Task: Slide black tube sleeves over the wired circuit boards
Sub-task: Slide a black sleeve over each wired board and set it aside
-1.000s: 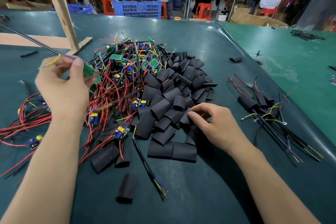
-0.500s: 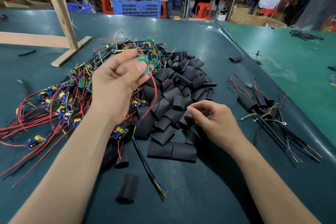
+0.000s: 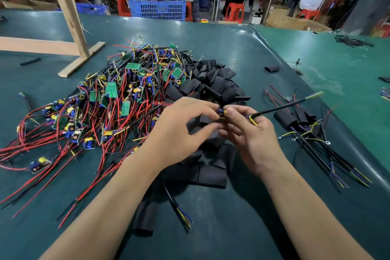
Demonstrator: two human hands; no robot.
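Item one: we count a blue slatted crate point(image 3: 157, 7) at the far edge, past the green table point(image 3: 242, 53), heaped with dark wired parts; a second blue crate point(image 3: 90, 8) lies left of it, its contents out of our sight.

Item two: writing. We see faint marks on the front of the first crate, too small to read. We find no other legible label.

Item three: the task's goods. We log a tangle of wired circuit boards point(image 3: 118, 99) with red, black and yellow leads at centre left, and a pile of black tube sleeves point(image 3: 213, 82) touching it on the right. One loose sleeve point(image 3: 145, 217) lies near us. A finished bundle point(image 3: 295, 118), sleeves already over wires, lies to the right, apart from the pile.

Item four: our left hand point(image 3: 179, 133) pinches a small blue and yellow part point(image 3: 220, 111) between thumb and fingers. Our right hand point(image 3: 251, 133) grasps the same piece; a black cable point(image 3: 280, 107) runs from it toward the far right. Whether a sleeve sits between our fingers we cannot tell; the hands cover it.

Item five: a wooden frame point(image 3: 67, 17), cut off at top and left. Seated people in the background are blurred.
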